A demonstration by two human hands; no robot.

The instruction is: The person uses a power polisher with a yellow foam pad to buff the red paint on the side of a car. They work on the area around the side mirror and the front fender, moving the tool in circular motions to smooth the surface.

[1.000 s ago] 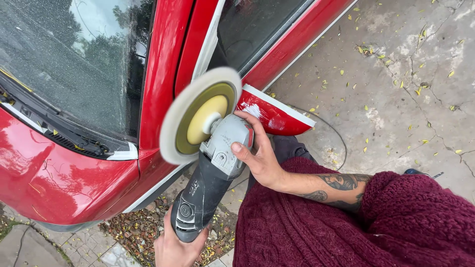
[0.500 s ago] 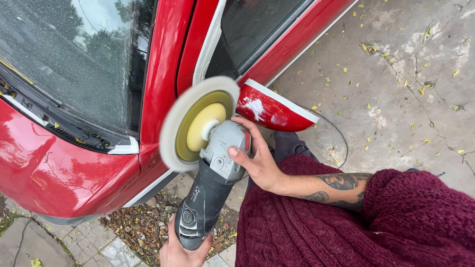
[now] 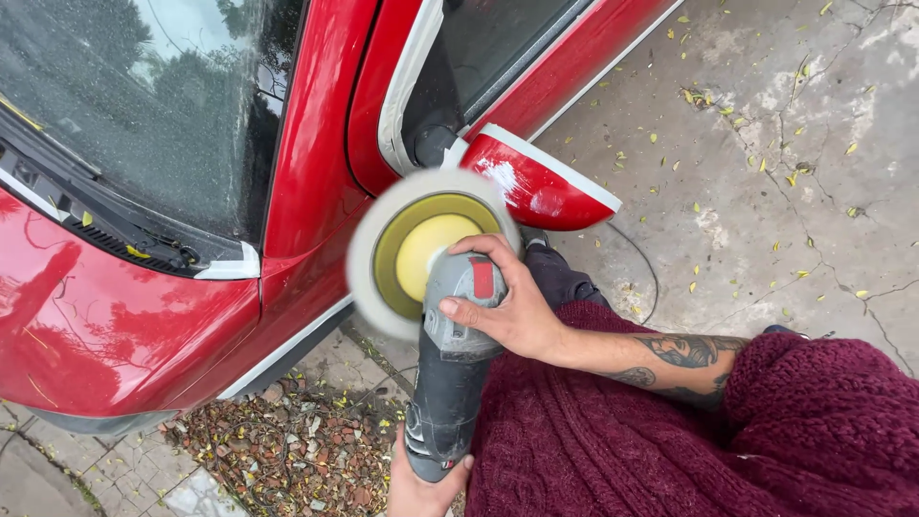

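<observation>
Gripping a grey polisher [image 3: 450, 373], both hands press its pad [image 3: 426, 251] against red car [image 3: 316, 191].

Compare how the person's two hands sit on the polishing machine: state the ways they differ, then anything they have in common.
The right hand wraps the grey head of the polishing machine just behind the spinning pad, while the left hand holds the tail end of the handle. The right hand shows fully, fingers spread over the housing; the left hand is mostly cut off by the bottom of the picture. Both are bare and closed on the same tool.
</observation>
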